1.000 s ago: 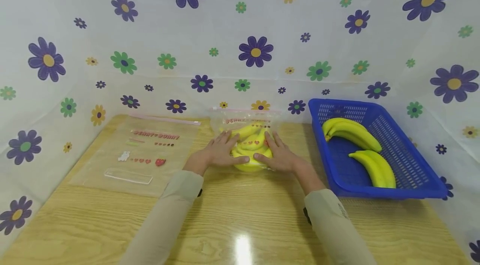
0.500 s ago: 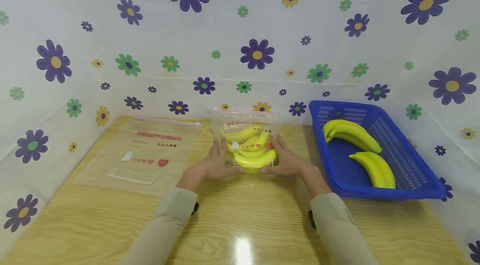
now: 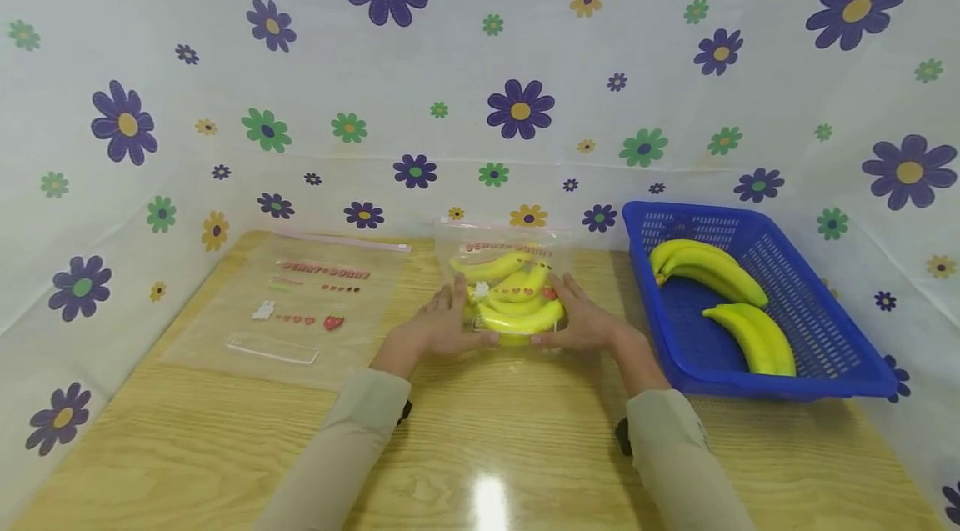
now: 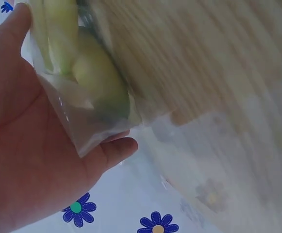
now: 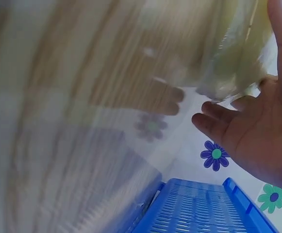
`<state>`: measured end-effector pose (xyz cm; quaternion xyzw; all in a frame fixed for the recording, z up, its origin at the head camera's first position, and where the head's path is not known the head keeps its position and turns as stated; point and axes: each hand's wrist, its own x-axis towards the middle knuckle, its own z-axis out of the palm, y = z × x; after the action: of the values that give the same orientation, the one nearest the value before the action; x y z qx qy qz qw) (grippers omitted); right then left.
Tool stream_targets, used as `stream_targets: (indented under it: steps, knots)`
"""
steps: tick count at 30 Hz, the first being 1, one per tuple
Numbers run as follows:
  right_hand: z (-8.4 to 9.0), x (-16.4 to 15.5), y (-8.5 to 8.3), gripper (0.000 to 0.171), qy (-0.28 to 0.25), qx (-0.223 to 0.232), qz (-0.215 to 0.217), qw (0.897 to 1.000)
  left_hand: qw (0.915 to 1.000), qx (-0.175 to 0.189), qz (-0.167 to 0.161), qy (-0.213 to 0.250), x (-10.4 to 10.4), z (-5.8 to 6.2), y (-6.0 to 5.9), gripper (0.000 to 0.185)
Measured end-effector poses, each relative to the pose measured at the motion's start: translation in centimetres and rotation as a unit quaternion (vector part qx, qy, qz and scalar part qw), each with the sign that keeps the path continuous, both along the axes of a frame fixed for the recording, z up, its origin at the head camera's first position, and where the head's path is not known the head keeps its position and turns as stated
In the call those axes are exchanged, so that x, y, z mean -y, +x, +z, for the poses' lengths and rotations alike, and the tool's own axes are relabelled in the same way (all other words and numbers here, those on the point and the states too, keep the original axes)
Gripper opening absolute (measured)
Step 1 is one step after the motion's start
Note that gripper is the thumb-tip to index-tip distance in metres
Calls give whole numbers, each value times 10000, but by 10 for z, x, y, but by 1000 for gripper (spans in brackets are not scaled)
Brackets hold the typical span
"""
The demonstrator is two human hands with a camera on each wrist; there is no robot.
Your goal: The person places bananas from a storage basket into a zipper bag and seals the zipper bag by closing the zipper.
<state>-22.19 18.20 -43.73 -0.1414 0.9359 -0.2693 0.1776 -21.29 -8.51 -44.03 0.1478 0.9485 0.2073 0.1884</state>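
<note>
A clear zip bag (image 3: 510, 264) with several yellow bananas (image 3: 519, 318) inside stands upright on the wooden table (image 3: 487, 439), near its far middle. My left hand (image 3: 438, 324) presses the bag's left side and my right hand (image 3: 583, 319) its right side, fingers mostly straight, thumbs across the front low edge. In the left wrist view the bag (image 4: 90, 82) lies against the open palm of my left hand (image 4: 29, 160). In the right wrist view my right hand (image 5: 257, 131) cups the blurred bag (image 5: 228, 58).
A blue plastic basket (image 3: 825, 368) at the right holds two bunches of bananas (image 3: 708, 264), (image 3: 753, 335); its rim (image 5: 204, 208) also shows in the right wrist view. An empty printed zip bag (image 3: 292, 306) lies flat on the left. Flowered sheets wall the table on three sides.
My hands slid from on top of the bag to its two sides, and the bag now stands upright with the bananas showing between them.
</note>
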Motion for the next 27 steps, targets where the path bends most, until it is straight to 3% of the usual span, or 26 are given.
stream_targets:
  steps: [6,13,21,27]
  knots:
    - [-1,-2,7,113,-33,-161,-106,9998,9991,-319,162,-222,-8,2,6,116]
    - [5,-5,23,93,-405,-307,-114,9986,9961,-669,217,-536,-8,-8,8,101]
    - [1,-13,34,78,-909,-392,16,9951,9921,-955,146,-805,2,-14,25,87]
    - [3,-15,36,77,-1007,-368,30,9942,9908,-997,18,-920,13,-3,31,76]
